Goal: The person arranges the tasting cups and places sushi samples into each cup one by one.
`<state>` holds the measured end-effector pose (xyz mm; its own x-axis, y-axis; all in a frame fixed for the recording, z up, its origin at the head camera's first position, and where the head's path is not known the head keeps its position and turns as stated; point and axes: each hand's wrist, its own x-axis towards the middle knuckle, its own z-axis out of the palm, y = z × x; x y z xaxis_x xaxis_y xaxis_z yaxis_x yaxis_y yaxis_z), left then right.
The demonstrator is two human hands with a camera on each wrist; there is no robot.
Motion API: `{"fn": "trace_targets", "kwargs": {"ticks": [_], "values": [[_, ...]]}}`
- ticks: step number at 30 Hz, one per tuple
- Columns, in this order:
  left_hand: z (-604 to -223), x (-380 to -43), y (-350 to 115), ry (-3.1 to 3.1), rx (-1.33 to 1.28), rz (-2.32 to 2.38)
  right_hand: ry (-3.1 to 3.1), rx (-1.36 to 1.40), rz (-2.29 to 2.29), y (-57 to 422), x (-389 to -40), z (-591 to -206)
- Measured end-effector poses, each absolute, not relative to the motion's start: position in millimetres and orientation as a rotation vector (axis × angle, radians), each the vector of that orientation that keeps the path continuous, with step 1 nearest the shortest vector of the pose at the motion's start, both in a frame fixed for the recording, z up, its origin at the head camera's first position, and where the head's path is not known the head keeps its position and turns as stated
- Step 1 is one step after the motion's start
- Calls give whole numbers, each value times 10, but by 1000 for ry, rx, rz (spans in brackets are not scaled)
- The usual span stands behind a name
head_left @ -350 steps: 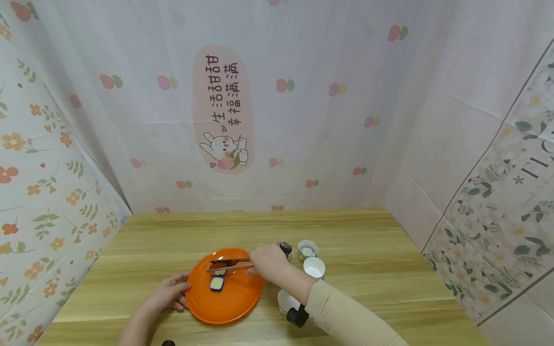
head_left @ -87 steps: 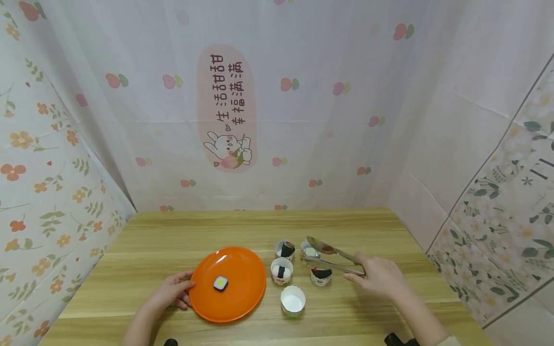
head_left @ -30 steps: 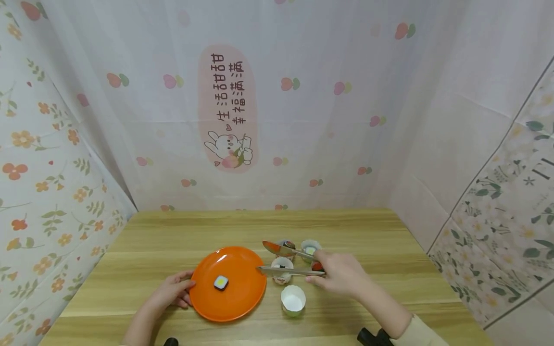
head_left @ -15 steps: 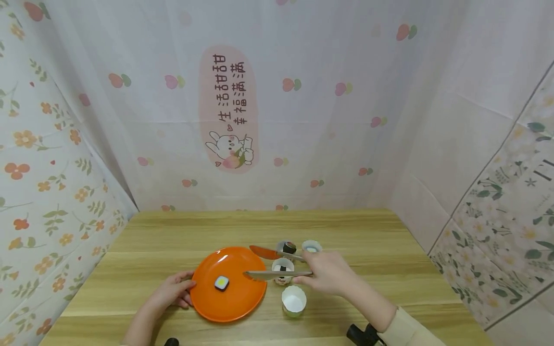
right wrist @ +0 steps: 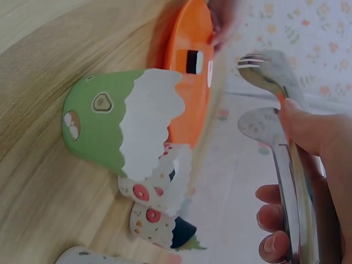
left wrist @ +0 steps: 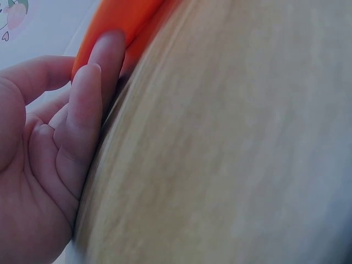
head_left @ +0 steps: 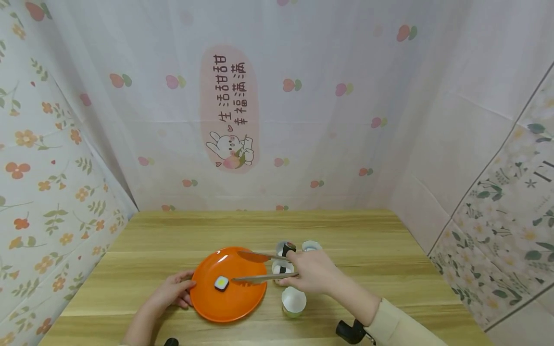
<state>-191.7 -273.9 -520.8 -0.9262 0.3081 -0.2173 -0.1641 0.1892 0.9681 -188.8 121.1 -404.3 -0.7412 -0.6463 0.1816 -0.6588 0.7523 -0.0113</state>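
My left hand [head_left: 172, 290] grips the left rim of an orange plate [head_left: 229, 307], thumb over the edge, fingers beneath in the left wrist view. On the plate sits one square sushi roll [head_left: 221, 283], white with a yellow centre and dark wrap. My right hand [head_left: 313, 271] holds metal serving tongs [head_left: 264, 278] with one spoon-shaped and one fork-shaped end, spread apart with nothing between them. In the head view the nearer tip points at the roll's right side. The right wrist view shows the tongs [right wrist: 284, 170] above an empty-looking green paper cup [right wrist: 99, 118].
Right of the plate stand paper cups: the green one [head_left: 294, 302] in front, one with a white rice piece banded in black [head_left: 283, 270], one with a dark roll [head_left: 286, 248] and one at back right [head_left: 311, 245]. A black wrist-camera mount [head_left: 351, 331] shows below the right sleeve.
Earliest, two pieces lay on the plate with the tongs at one; now one remains there. Since then the tongs swung to the right-hand cups, then back left over the plate. The left hand stayed.
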Motion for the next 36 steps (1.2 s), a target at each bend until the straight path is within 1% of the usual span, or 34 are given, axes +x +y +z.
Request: {"fn": "trace_targets", "kwargs": {"ticks": [11, 22, 36], "values": [[-5217, -1922, -2749, 2109, 130, 1793, -2841, 1076, 49, 1024, -1916, -4024], [-5231, -1928, -2753, 2105, 138, 1797, -2846, 1085, -43, 888, -1922, -4099], [-5233, -1929, -2751, 2094, 146, 1810, -2901, 1012, 43, 727, -1845, -4183]]}}
